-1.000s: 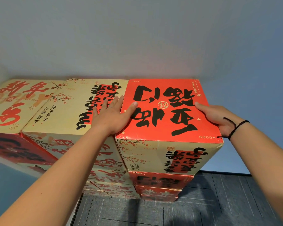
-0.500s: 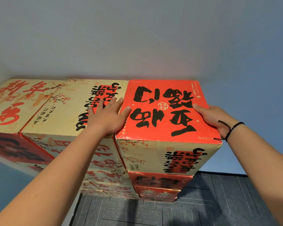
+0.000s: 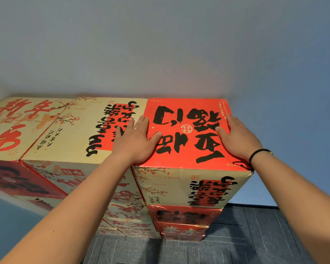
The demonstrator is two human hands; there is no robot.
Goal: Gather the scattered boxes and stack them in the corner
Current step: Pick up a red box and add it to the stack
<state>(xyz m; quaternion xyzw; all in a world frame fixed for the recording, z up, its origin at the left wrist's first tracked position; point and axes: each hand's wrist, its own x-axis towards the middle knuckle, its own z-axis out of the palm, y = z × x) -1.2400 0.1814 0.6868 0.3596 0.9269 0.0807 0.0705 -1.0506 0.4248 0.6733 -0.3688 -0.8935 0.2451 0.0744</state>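
Item: red-topped box (image 3: 187, 134) atop corner stack; your left hand (image 3: 135, 141), right hand (image 3: 236, 138) flat, gripping nothing; next, square edges

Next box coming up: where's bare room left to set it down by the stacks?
Bare carpet floor right of the red-topped stack, along the wall. Left is crowded: the cream-topped stacks stand side by side. Both hands, left and right, lie on top.

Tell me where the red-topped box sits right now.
In the head view the red-topped box tops the right-hand stack against the wall, flush beside the beige-topped box, with the left hand and right hand flat on it.
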